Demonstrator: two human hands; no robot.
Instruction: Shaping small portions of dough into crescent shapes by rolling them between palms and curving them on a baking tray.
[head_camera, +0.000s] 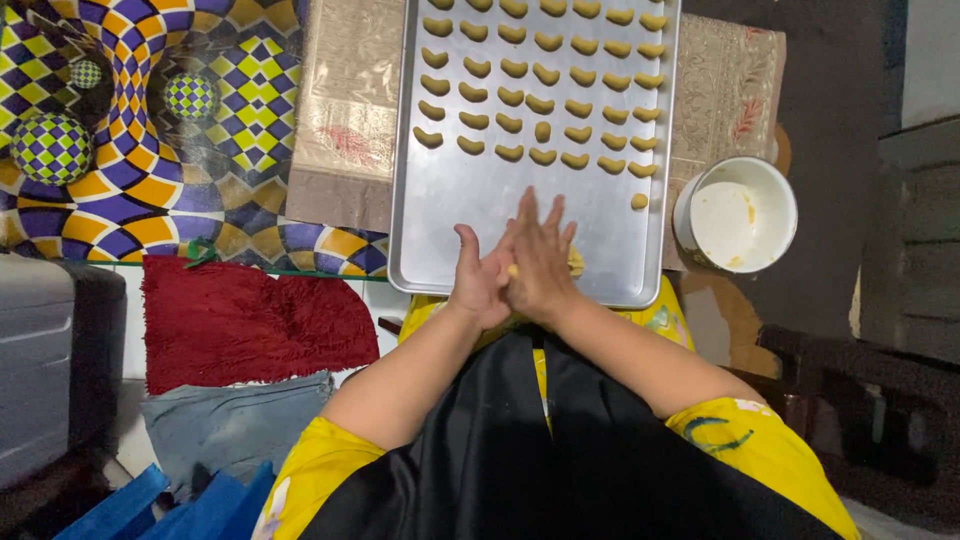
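My left hand (479, 282) and my right hand (540, 258) are pressed palm to palm over the near edge of a metal baking tray (470, 200). A small piece of yellow dough (513, 270) shows between the palms, and a lump of dough (576, 262) lies on the tray just behind my right hand. Several rows of small curved dough pieces (540, 100) fill the far half of the tray. One loose round piece (639, 201) sits near the tray's right edge.
A white bowl (737, 214) with yellow smears stands right of the tray. A beige patterned cloth (345, 110) lies under the tray. To the left are a colourful checkered mat (150, 130), a red rug (250, 320) and a grey cloth (235, 425). Dark furniture (880, 400) stands at right.
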